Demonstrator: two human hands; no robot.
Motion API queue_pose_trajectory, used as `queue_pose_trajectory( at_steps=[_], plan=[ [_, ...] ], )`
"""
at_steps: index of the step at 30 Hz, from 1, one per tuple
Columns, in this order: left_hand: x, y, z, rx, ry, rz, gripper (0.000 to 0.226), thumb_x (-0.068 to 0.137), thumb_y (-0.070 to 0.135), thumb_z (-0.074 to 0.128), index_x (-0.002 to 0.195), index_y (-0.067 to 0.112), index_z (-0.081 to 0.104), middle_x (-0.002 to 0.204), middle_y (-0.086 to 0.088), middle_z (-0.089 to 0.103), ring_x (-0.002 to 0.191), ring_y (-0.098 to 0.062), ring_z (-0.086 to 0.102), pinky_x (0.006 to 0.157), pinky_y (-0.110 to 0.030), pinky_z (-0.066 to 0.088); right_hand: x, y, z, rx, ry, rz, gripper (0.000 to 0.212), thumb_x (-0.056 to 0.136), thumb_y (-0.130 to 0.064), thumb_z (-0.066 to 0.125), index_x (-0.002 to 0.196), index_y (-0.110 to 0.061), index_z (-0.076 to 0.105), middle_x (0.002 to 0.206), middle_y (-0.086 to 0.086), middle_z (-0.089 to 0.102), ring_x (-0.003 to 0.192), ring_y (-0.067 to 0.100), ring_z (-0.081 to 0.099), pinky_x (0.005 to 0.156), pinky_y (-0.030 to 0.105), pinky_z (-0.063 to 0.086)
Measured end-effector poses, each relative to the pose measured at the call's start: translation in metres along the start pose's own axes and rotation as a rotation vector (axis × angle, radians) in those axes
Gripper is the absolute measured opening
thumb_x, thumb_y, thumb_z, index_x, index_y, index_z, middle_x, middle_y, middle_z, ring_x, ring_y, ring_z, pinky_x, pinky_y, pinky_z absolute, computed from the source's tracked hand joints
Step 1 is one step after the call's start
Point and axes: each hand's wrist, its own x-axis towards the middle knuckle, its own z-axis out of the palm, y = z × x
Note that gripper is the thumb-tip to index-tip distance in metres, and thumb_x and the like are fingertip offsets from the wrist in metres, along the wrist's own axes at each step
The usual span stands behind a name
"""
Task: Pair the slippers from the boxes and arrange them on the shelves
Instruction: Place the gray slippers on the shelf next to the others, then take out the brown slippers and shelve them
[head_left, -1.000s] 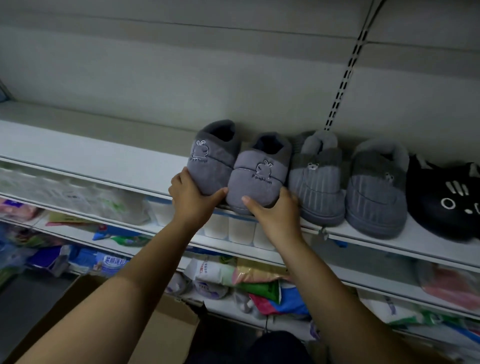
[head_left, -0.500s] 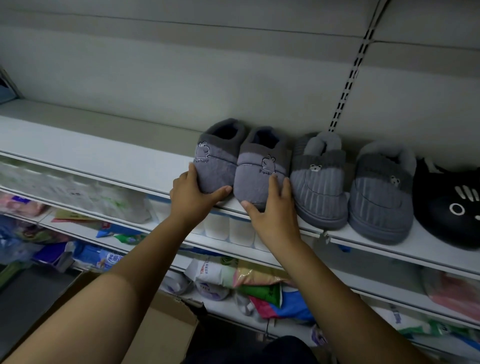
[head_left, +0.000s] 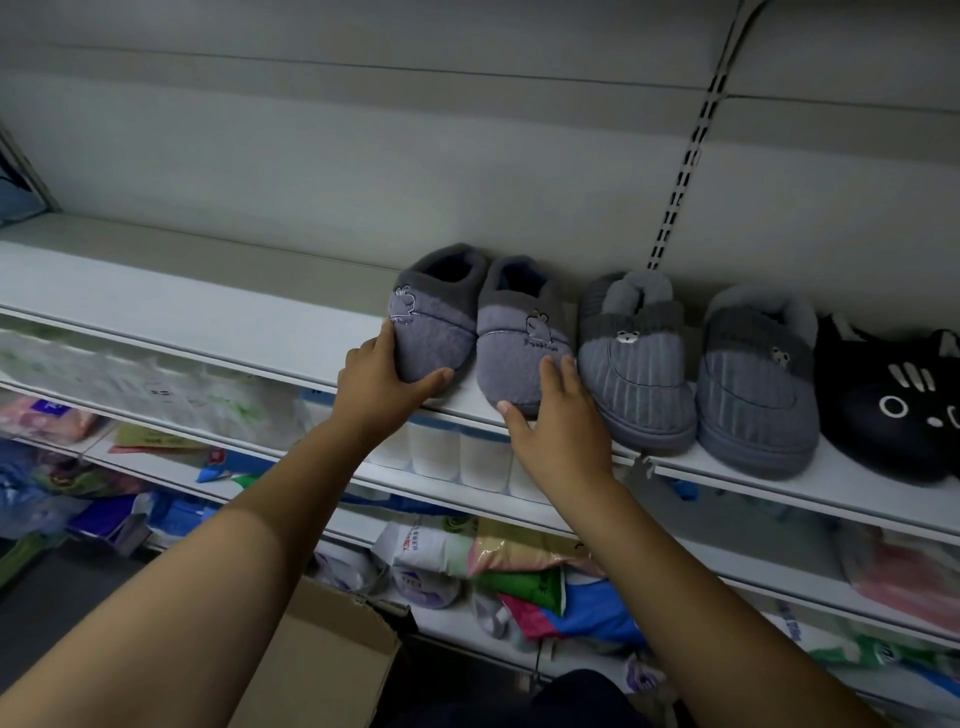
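Mid-frame on shelf (head_left: 208, 322), seating pair: left hand (head_left: 379, 384) grips purple slipper (head_left: 431, 332), right hand (head_left: 561, 431) flat-fingered on mate (head_left: 519, 358); next, probably release cleanly.

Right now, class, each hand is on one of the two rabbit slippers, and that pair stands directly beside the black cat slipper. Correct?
Not quite. The head view shows the left hand and right hand each on one of the rabbit slippers, but that pair stands beside the grey striped slippers; the black cat slipper lies beyond those.
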Motion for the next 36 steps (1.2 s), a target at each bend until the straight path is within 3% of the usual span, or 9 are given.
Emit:
queue_pose_trajectory(
  at_steps=[6,14,18,22,25,30,36],
  plan=[
    [-0.033,0.012,-0.023,0.159,0.02,0.197,0.064,0.09,0.048,0.069,0.141,0.014,0.05,0.149,-0.012,0.049,0.133,-0.035,0.046,0.106,-0.05,0.043,-0.013,-0.002,-0.011,-0.024,0.008,-0.033,0.068,0.1,-0.045,0.051,0.156,-0.013,0.029,0.166,0.01,0.019,0.15,0.032,0.024,0.117,0.045,0.034],
    [-0.11,-0.001,-0.049,0.252,-0.046,0.435,0.062,0.094,0.049,0.063,0.145,0.017,0.051,0.154,-0.01,0.047,0.14,-0.032,0.043,0.111,-0.051,0.039,-0.082,-0.008,-0.012,0.022,-0.012,-0.072,0.066,0.099,-0.038,0.056,0.156,-0.015,0.031,0.165,0.007,0.025,0.15,0.026,0.022,0.12,0.04,0.027],
    [-0.166,-0.012,-0.057,0.309,-0.151,0.418,0.064,0.096,0.049,0.058,0.152,0.021,0.042,0.162,-0.004,0.034,0.148,-0.028,0.032,0.119,-0.045,0.025,-0.144,-0.003,-0.007,0.048,-0.061,-0.07,0.068,0.098,-0.039,0.059,0.156,-0.017,0.033,0.163,0.004,0.027,0.15,0.023,0.022,0.12,0.034,0.021],
    [-0.228,-0.023,-0.049,0.257,-0.22,0.489,0.063,0.094,0.046,0.063,0.149,0.019,0.048,0.157,-0.007,0.043,0.144,-0.03,0.038,0.116,-0.047,0.03,-0.212,0.015,0.0,-0.006,-0.101,0.02,0.069,0.095,-0.043,0.061,0.155,-0.02,0.034,0.163,0.002,0.028,0.15,0.022,0.023,0.122,0.036,0.022],
    [-0.272,-0.02,-0.031,0.24,-0.308,0.495,0.06,0.092,0.045,0.063,0.145,0.018,0.052,0.151,-0.008,0.05,0.14,-0.032,0.044,0.112,-0.047,0.034,-0.274,0.04,-0.002,0.008,-0.072,0.074,0.069,0.09,-0.036,0.068,0.15,-0.011,0.044,0.156,0.013,0.04,0.145,0.029,0.035,0.12,0.037,0.029],
    [-0.339,-0.005,0.008,0.201,-0.514,0.547,0.066,0.085,0.05,0.054,0.141,0.015,0.056,0.146,-0.012,0.055,0.133,-0.036,0.05,0.108,-0.049,0.041,-0.375,0.093,-0.013,-0.021,-0.062,0.32,0.069,0.087,-0.033,0.072,0.147,-0.007,0.047,0.152,0.016,0.045,0.142,0.031,0.041,0.117,0.038,0.034],
    [-0.406,0.022,0.05,0.18,-0.673,0.616,0.066,0.089,0.052,0.052,0.143,0.015,0.054,0.149,-0.011,0.052,0.136,-0.035,0.047,0.11,-0.047,0.037,-0.464,0.162,-0.027,-0.011,-0.049,0.58,0.066,0.085,-0.034,0.074,0.141,-0.007,0.052,0.139,0.016,0.056,0.131,0.038,0.049,0.109,0.043,0.041]
  ],
)
